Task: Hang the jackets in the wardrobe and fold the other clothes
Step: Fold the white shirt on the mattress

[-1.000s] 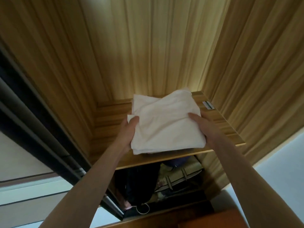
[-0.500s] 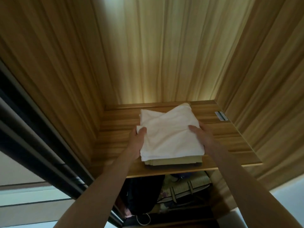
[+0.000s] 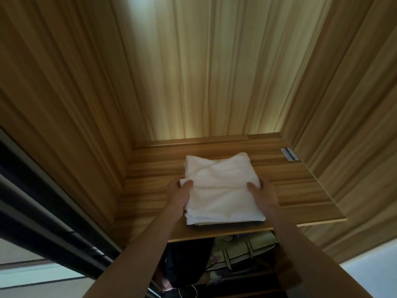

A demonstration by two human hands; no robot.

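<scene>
A folded white garment [image 3: 221,190] lies on the wooden wardrobe shelf [image 3: 300,190], on top of another folded piece whose edge barely shows under its front. My left hand [image 3: 179,193] grips the stack's left edge, thumb on top and fingers underneath. My right hand [image 3: 263,193] holds the right edge the same way, thumb lying over the white cloth.
The wardrobe's wooden walls close in on the left, back and right. A small label [image 3: 289,154] sits at the shelf's back right. Below the shelf hang dark clothes [image 3: 184,261] beside a pale bag [image 3: 242,250]. A dark sliding-door track [image 3: 43,222] runs along the left.
Both hands have carried the white garment forward and down onto the shelf. It now rests deeper in, covering the greenish folded piece that showed half a second ago.
</scene>
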